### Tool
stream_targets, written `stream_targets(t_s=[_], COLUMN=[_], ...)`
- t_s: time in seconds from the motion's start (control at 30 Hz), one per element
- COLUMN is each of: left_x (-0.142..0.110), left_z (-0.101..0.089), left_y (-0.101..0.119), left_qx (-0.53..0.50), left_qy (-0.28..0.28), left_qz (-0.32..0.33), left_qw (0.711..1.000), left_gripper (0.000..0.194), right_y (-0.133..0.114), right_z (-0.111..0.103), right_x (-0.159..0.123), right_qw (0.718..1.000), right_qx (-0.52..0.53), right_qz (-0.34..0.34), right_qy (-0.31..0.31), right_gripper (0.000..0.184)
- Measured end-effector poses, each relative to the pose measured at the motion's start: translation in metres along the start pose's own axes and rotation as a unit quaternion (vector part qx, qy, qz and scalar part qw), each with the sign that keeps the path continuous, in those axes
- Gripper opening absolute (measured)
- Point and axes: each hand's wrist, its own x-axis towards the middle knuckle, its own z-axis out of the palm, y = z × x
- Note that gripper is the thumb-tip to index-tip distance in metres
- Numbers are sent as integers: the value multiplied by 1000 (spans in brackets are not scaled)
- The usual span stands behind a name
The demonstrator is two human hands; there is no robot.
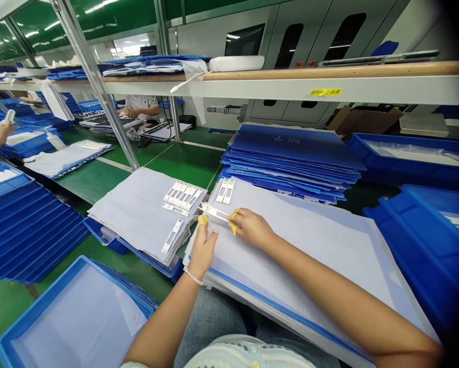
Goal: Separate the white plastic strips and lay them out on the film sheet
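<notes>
Right hand (252, 227): closed in a pinch on the near end of one white strip (214, 211), yellow covers on its fingertips, at least two. Strip points away toward the left, over the edge of the right paper stack.

Left hand (202, 253): half-open, thumb spread from forefinger, one yellow cover (203, 220) showing just beside the strip's far end. Contact with the strip: cannot tell. Remaining fingers hidden. One pale bracelet (193, 276) at the wrist.

Beneath the right hand, the right paper stack (314, 245); forearm covers part of it. Just beyond the left hand on that stack, laid strips (225, 190), apparently two, side by side.

Left of the left hand, one left paper stack (132, 202). On it: a row of strips (182, 193), about five, edges hard to separate; one crosswise strip (175, 209) below; one lone strip (171, 236) nearest the hand.

Farther out, beyond the right hand: one pile of blue sheets (291, 145), too many to count, on the green counter (164, 158). Far beyond the left hand, a co-worker's hands (134, 113), small; upper body cut off by the shelf (268, 87).
</notes>
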Motion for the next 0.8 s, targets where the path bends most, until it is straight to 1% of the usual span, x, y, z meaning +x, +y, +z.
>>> stream_targets(t_s=[0.1, 0.23, 0.37, 0.5, 0.57, 0.6, 0.7, 0.8], left_x=[-1, -2, -3, 3, 17, 28, 72, 118], left_z=[-8, -11, -13, -10, -4, 0, 14, 27], left_y=[1, 0, 1, 12, 22, 26, 34, 32], left_qx=[65, 106, 125, 170, 206, 227, 301, 372], left_qy=[-2, -16, -24, -48, -71, -84, -113, -120], left_qz=[51, 70, 72, 77, 82, 84, 87, 91], left_qw=[997, 992, 989, 981, 973, 967, 943, 916], left_gripper=[57, 57, 56, 53, 48, 45, 35, 30], right_y=[21, 41, 51, 54, 53, 52, 47, 40], right_z=[-3, 4, 12, 9, 5, 3, -2, 0], right_x=[14, 19, 13, 8, 12, 16, 39, 64], right_qw=[1000, 999, 998, 997, 996, 995, 993, 990], right_qx=[-3, 7, 21, 35, 44, 50, 69, 70], right_qz=[28, 49, 62, 71, 77, 80, 91, 113], right_qy=[-4, 0, 9, 11, 18, 24, 39, 48], right_gripper=[21, 22, 24, 24, 25, 27, 35, 41])
